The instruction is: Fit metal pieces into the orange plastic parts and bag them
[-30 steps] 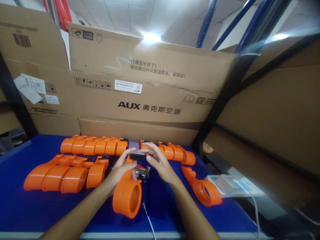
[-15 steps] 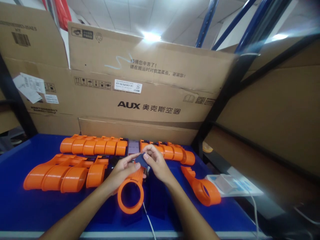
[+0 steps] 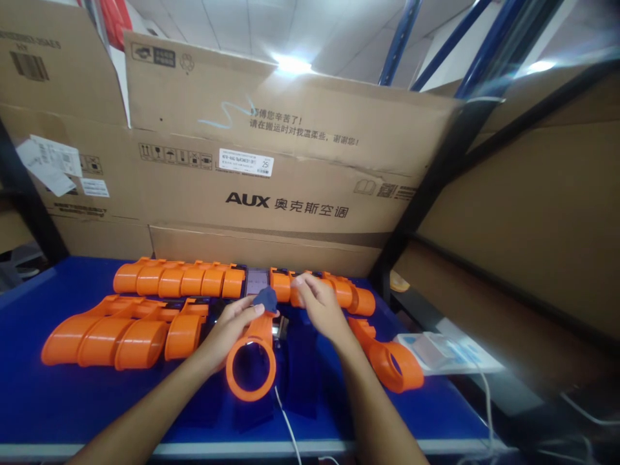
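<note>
left hand (image 3: 232,326): closed on the stem of the orange part (image 3: 252,358), thumb and fingertips up by the dark clip (image 3: 265,298) at the stem's top.
right hand (image 3: 322,310): fingers loosely curled, nothing seen in it; hovers just right of the clip, over the back row (image 3: 320,292). Whether it touches that row, cannot tell.
orange part: held just above the blue desk (image 3: 58,400), center front, between both forearms.
shape: 1 round open ring with a flat stem rising from it.
long axis: runs ring to stem, near to far from the camera, tilted a bit right at the top.
facing: ring hangs at the low near end, its opening turned toward the camera; stem end points away, toward the cartons (image 3: 290,174).
handling: looks like rigid molded plastic, hollow, likely light; smooth skin, may slip under a pinch on the ring.
where to grip: stem is flat and narrow, best place for a firm hold; the ring wall is thin, squeezing it could flex it.
clip: small, dark blue-grey, sits at the stem tip; blurred, seating not clear.
under the part: a dark fixture with metal bits (image 3: 279,328), mostly hidden.
other parts: 2 rows at left (image 3: 126,329), 1 loose at right (image 3: 390,361), all lying on the desk.
cable (image 3: 285,420): white, runs off the front edge.
</note>
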`<state>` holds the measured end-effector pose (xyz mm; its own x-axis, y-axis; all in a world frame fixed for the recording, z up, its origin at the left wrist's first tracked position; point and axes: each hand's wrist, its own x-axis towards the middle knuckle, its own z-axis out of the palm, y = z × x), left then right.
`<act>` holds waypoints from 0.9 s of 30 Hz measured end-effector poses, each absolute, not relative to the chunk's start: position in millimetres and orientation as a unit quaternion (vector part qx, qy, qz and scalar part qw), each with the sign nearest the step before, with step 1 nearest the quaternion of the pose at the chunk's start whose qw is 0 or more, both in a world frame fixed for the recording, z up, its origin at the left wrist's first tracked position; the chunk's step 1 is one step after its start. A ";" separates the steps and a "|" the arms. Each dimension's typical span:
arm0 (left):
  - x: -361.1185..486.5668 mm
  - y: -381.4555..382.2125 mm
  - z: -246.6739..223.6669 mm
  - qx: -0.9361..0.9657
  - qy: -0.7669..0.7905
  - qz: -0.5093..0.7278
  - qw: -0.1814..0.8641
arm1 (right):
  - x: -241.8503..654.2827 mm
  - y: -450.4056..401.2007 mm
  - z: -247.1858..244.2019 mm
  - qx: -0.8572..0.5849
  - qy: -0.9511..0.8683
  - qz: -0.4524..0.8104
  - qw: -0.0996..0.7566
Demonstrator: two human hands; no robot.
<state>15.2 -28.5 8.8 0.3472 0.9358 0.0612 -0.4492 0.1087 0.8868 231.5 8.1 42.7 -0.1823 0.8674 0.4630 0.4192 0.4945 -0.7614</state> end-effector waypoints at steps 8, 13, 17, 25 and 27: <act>13.8 -30.6 11.4 0.424 0.268 0.512 0.697 | 277.7 0.1 42.8 -0.493 -0.779 0.337 0.191; 12.9 -30.1 11.2 0.421 0.269 0.518 0.694 | 271.2 -6.4 47.3 -0.497 -0.768 0.372 0.157; 12.4 -27.3 8.2 0.414 0.273 0.510 0.703 | 271.9 -6.7 53.6 -0.507 -0.757 0.388 0.144; 13.1 -35.2 8.3 0.406 0.207 0.469 0.757 | 264.3 -1.4 50.7 -0.460 -0.723 0.421 0.297; 12.6 -37.6 8.3 0.413 0.200 0.447 0.768 | 256.5 -1.2 50.2 -0.447 -0.706 0.418 0.355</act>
